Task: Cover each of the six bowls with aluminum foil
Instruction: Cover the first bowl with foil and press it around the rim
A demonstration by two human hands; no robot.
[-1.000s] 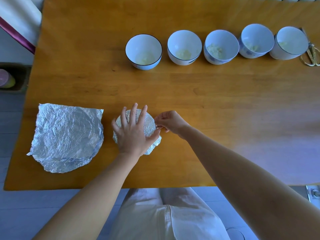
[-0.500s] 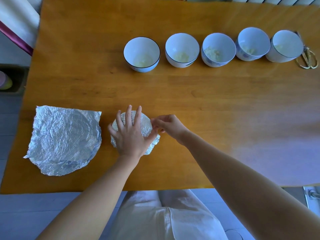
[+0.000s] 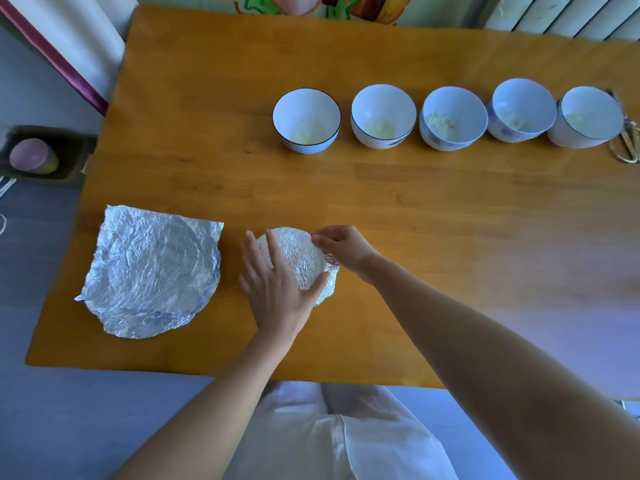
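Five open bowls (image 3: 453,118) stand in a row along the far half of the tabletop (image 3: 433,216), rims nearly touching toward the right end, and we see a small pale heap in the bottom of each. The leftmost bowl (image 3: 306,121) has a dark rim and stands a little apart from its neighbour. The sixth, the wrapped bowl (image 3: 301,261), sits near the front edge, well apart from the row and directly before us. Its mouth is hidden under crinkled foil (image 3: 330,275) that is drawn tight across the top and bunches down the right side. Our left grip (image 3: 277,289) lies flat on the near left part of that cover, fingers straight and spread, thumb stretched along the near right rim; it clasps nothing. Our right grip (image 3: 346,251) reaches the far right rim with its fingers curled down over the foil's edge, holding it against the bowl; the thumb is hidden, so we cannot tell whether it pinches. Just left of the wrapped bowl, apart from it, a loose sheet (image 3: 152,271) of foil lies flat on the tabletop, creased, with a round mark pressed into it. Beyond the left edge of the tabletop a dark tray (image 3: 74,157) holds a round purple-topped thing (image 3: 29,155).
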